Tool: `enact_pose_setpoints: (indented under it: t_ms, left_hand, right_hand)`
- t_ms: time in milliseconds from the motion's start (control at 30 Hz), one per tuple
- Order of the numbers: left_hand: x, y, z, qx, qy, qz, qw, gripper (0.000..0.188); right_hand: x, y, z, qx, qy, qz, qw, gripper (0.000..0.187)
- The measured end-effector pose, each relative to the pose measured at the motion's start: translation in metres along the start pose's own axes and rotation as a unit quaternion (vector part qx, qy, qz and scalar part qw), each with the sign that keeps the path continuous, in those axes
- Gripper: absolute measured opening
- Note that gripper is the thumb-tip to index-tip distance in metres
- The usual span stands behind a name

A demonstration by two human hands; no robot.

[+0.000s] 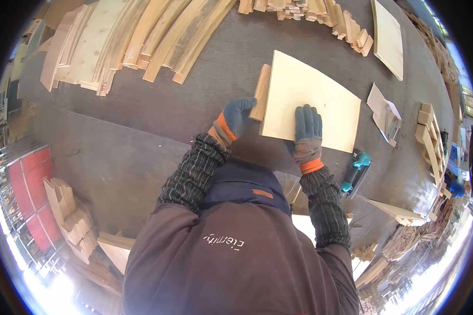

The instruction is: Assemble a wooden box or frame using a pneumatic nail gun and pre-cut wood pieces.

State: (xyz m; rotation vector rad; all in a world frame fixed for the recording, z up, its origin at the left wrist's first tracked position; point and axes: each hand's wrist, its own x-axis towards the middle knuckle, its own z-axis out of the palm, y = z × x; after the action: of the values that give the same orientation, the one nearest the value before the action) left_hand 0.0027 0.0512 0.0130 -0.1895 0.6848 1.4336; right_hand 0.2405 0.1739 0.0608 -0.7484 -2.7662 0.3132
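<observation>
A pale, flat wooden board lies in front of me, its right side tapering. Along its left edge sits a short wooden strip, partly covered by the board. My left hand, in a blue and grey glove with an orange cuff, is closed at the near end of this strip; some of its fingers are hidden. My right hand, gloved alike, rests on the board's near part with straight fingers held together on top. Its thumb shows at the near edge, so the hand grips the board there.
A teal and black power tool lies to the right, near a small open carton. Long wooden slats fill the far left of the dark table. Short wood blocks and another pale board are at the far right.
</observation>
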Motion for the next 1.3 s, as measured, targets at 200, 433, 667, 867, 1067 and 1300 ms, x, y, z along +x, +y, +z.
enact_pose_setpoints:
  t_ms: [200, 433, 667, 867, 1067, 1300]
  left_hand:
    - [-0.032, 0.014, 0.056, 0.068, -0.067, 0.028, 0.995, 0.068]
    - [-0.052, 0.018, 0.09, 0.185, -0.105, 0.052, 0.976, 0.075]
    - [-0.061, 0.003, 0.116, 0.217, -0.079, 0.044, 0.972, 0.072]
    - [-0.065, 0.0, 0.127, 0.278, -0.086, 0.054, 0.955, 0.07]
    - [-0.059, -0.008, 0.116, 0.114, -0.124, 0.006, 0.986, 0.064]
    - [-0.044, -0.002, 0.096, 0.042, -0.131, 0.02, 0.99, 0.071]
  right_hand:
    - [-0.007, -0.01, -0.031, 0.045, 0.05, -0.003, 0.998, 0.089]
    - [-0.015, -0.011, -0.042, 0.063, 0.129, -0.026, 0.989, 0.084]
    - [-0.023, -0.014, -0.053, 0.069, 0.138, -0.019, 0.988, 0.08]
    - [-0.027, -0.014, -0.06, 0.056, 0.145, -0.018, 0.988, 0.08]
    - [-0.034, -0.007, -0.06, 0.049, 0.15, -0.02, 0.987, 0.078]
    - [-0.032, -0.004, -0.065, 0.047, 0.174, -0.014, 0.984, 0.075]
